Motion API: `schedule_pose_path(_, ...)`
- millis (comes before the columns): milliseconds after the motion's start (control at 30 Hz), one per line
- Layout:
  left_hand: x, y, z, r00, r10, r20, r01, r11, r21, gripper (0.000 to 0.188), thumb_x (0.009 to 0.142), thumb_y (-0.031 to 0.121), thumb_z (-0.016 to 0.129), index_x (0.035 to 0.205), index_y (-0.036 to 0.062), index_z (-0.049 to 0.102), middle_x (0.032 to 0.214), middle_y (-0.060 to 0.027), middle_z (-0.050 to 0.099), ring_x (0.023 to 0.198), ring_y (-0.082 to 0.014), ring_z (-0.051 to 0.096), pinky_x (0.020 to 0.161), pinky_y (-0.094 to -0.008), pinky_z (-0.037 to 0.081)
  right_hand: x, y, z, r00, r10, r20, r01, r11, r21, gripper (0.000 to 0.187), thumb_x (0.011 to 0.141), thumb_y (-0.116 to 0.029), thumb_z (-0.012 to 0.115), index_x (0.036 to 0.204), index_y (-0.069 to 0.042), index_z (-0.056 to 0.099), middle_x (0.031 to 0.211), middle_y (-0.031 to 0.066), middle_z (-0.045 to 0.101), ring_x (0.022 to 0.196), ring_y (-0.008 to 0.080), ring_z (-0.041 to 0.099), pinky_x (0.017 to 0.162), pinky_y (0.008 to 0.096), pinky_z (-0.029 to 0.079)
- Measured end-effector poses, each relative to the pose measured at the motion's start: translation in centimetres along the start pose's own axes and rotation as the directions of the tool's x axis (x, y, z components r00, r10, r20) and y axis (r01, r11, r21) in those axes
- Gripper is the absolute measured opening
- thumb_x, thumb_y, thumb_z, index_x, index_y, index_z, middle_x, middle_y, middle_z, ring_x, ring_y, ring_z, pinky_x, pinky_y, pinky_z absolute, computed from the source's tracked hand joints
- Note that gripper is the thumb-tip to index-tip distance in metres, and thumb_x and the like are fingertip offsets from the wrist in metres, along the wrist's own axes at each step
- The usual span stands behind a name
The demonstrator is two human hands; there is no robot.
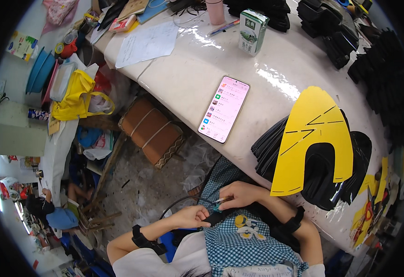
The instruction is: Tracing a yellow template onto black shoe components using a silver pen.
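My right hand (241, 194) is closed in a pinch, just above my lap. Its fingertips are on the pale end of a black cable (183, 198), which curves away to the left. Close by on the left, my left hand (192, 217) has its fingers curled together at a small dark object (216, 217) resting over the blue checked apron (227, 240). Whether it grips that object is hard to make out. Past both hands, a phone (225, 109) with a lit screen lies on the pale table (174, 87).
On the table's right, a yellow pattern piece (299, 134) lies over stacked black pieces (269, 145). A green and white carton (252, 32) and pink cup (215, 11) stand farther back. Left are a brown cushioned stool (149, 127), a yellow bag (75, 94) and another person (61, 217).
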State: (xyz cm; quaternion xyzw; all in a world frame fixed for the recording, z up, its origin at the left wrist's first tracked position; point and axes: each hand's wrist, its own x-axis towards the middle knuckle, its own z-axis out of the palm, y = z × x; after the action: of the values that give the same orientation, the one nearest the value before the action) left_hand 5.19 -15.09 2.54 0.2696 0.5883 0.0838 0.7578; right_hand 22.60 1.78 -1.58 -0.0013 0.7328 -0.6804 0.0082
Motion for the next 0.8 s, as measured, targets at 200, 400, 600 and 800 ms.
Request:
schedule_pose_path(200,0.3,-1.7,1.2,0.965,0.210,-0.156,-0.232,0.963,-0.141,0.055,0.071,0.017,0.075,0.113,0.0016,0.044,0.107,-0.0126,0.056,0.094,-0.0170,0.056,0.077,-0.0263,0.046,-0.3,-0.6,0.0,1.000,-0.004,-0.002,0.004,1.000,-0.008,0.031,0.078,-0.024,0.068,0.069,0.002,0.054,0.061,0.0074,0.046,0.052,0.0169,0.045,0.049,0.0305,0.035)
schedule_pose_path(400,-0.5,1.9,0.9,0.941,0.297,-0.164,-0.205,0.883,0.423,0.069,0.062,0.026,0.080,0.115,-0.0002,0.044,0.108,-0.0166,0.056,0.097,-0.0271,0.058,0.083,-0.0355,0.046,-1.3,-1.6,0.1,0.999,0.013,-0.035,-0.016,0.996,-0.088,0.029,0.077,-0.025,0.068,0.070,0.000,0.054,0.062,0.0061,0.047,0.052,0.0182,0.047,0.048,0.0304,0.035)
schedule_pose_path(600,-0.4,1.3,-0.5,0.819,0.572,-0.050,-0.446,0.688,0.572,0.041,0.067,0.016,0.072,0.102,-0.0004,0.057,0.101,-0.0147,0.058,0.090,-0.0280,0.058,0.078,-0.0349,0.046,-1.6,-3.5,0.6,0.997,-0.010,-0.070,-0.008,0.967,-0.254,0.028,0.077,-0.028,0.066,0.070,-0.004,0.055,0.064,0.0053,0.049,0.056,0.0228,0.053,0.048,0.0320,0.038)
schedule_pose_path(800,-0.8,2.5,0.4,0.848,0.467,-0.250,-0.299,0.811,0.503,0.033,0.068,0.016,0.069,0.097,0.0030,0.060,0.093,-0.0114,0.063,0.076,-0.0211,0.061,0.068,-0.0294,0.049,-1.8,-4.2,1.9,0.971,-0.152,-0.185,0.040,0.865,-0.501,0.021,0.071,-0.022,0.067,0.069,-0.006,0.054,0.067,0.0034,0.048,0.058,0.0186,0.055,0.046,0.0300,0.042)
